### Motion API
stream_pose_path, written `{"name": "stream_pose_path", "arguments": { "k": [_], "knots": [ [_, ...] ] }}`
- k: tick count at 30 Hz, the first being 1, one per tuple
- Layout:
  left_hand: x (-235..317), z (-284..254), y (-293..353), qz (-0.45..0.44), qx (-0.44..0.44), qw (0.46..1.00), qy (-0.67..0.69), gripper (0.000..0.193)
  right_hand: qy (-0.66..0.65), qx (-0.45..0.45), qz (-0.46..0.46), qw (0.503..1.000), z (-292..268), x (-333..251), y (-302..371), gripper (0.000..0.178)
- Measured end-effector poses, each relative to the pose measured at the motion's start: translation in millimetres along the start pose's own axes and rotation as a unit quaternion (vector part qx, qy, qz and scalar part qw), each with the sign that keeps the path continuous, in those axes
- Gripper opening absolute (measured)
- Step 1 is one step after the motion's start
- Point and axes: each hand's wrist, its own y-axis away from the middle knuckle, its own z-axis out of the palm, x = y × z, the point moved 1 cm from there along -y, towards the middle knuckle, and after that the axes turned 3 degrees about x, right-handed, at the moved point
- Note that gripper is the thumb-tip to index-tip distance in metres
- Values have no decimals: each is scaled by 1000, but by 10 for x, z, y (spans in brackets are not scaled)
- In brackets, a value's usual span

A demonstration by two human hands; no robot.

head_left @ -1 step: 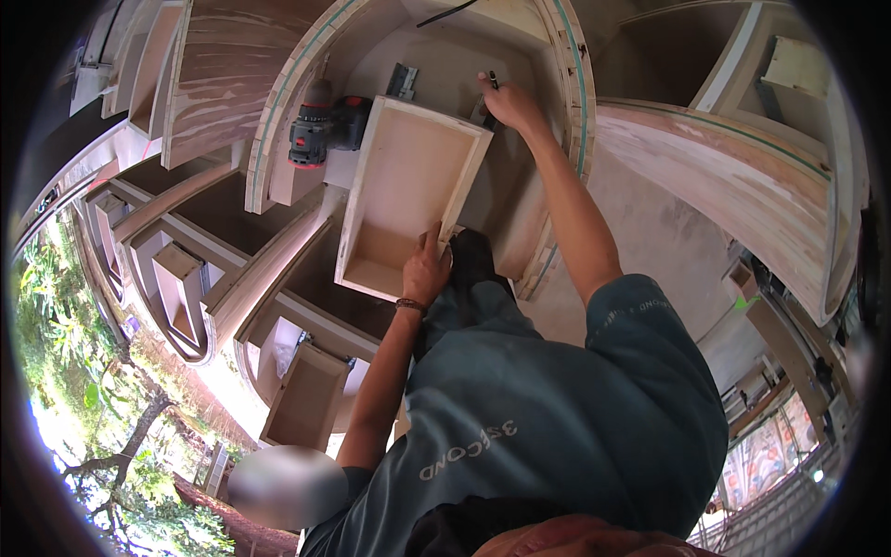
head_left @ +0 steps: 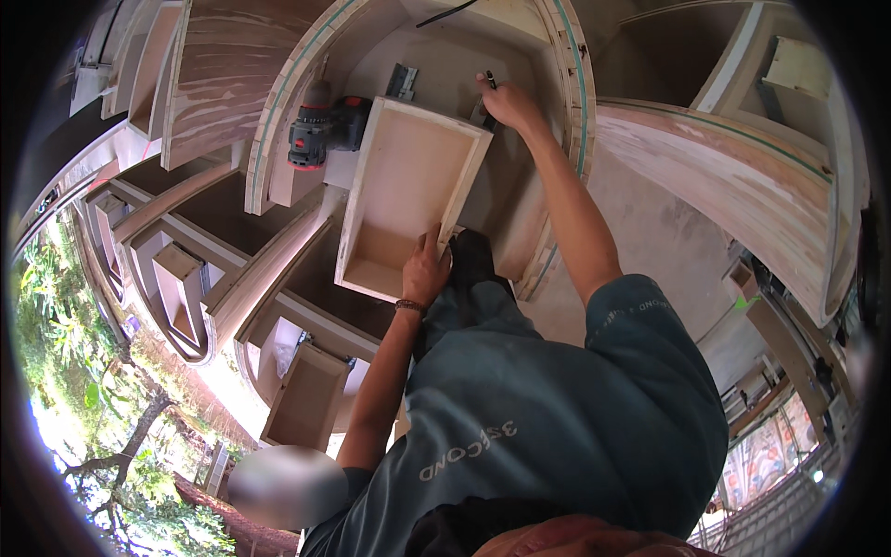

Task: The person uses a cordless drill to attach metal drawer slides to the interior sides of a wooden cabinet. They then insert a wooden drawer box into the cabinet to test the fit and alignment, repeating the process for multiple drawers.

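A shallow open wooden drawer box [head_left: 408, 176] lies tilted in front of me inside a curved plywood cabinet frame [head_left: 278, 102]. My left hand [head_left: 425, 269] grips the drawer's near right edge, thumb inside and fingers around the rim. My right hand [head_left: 509, 102] reaches to the drawer's far right corner. Its fingers are closed round a small dark object [head_left: 488, 82]; I cannot tell what it is. My dark knee [head_left: 473, 260] shows just under the drawer.
A red and grey cordless drill [head_left: 320, 130] lies left of the drawer, and a small metal bracket [head_left: 401, 82] sits behind it. Other drawers [head_left: 306, 395] stick out of the frame at lower left. A curved plywood panel [head_left: 724, 186] rises on the right. Trees [head_left: 65, 325] show at far left.
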Motion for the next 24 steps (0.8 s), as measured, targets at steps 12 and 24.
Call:
{"name": "stream_pose_path", "arguments": {
  "k": [12,24],
  "knots": [
    [-24,79,-31,-2,10,1000,11,53,84,-28,-42,995,143,-109,117,55],
    [-204,72,272,-44,-20,999,3,50,60,-78,-34,995,300,-50,210,66]
  ]
}}
